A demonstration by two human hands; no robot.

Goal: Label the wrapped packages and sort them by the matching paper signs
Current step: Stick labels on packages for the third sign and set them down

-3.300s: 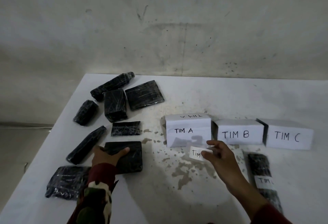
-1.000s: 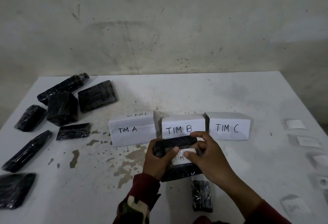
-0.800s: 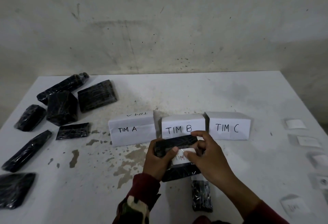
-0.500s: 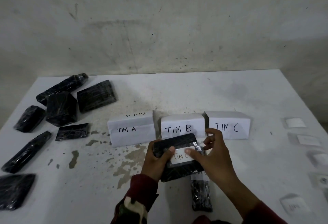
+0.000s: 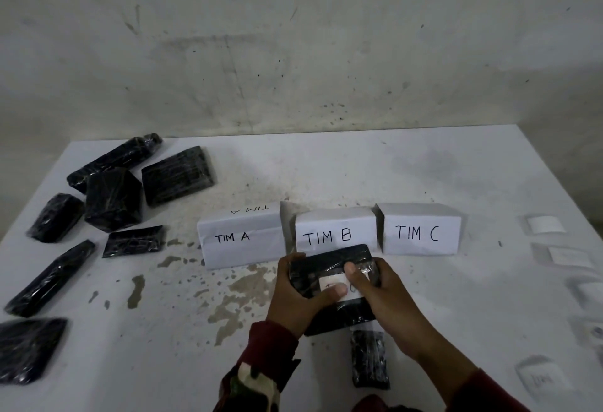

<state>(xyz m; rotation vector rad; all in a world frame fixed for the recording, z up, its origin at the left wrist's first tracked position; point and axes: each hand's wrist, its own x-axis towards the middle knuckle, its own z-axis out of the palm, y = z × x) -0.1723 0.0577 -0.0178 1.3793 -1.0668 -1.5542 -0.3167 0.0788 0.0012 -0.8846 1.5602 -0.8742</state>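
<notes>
Head camera looks down at a white table (image 5: 359, 167) with worn brown spots. Both hands hold one flat black wrapped package (image 5: 329, 261) just in front of the TIM B sign (image 5: 336, 232). The left hand (image 5: 293, 297) wraps around its left side, with the thumb on a small white label (image 5: 332, 282) on top of the package. The right hand (image 5: 385, 297) grips the right side, and its thumb presses on the label too. The writing on the label is mostly hidden.

Three folded paper signs stand in a row: the TIM A sign (image 5: 241, 238), TIM B, and the TIM C sign (image 5: 421, 232). Another black package (image 5: 370, 359) lies on the table near the person, under the hands. A bunch of black wrapped packages (image 5: 114, 199) lies on the left side of the table. Small white paper labels (image 5: 545, 224) lie along the right edge.
</notes>
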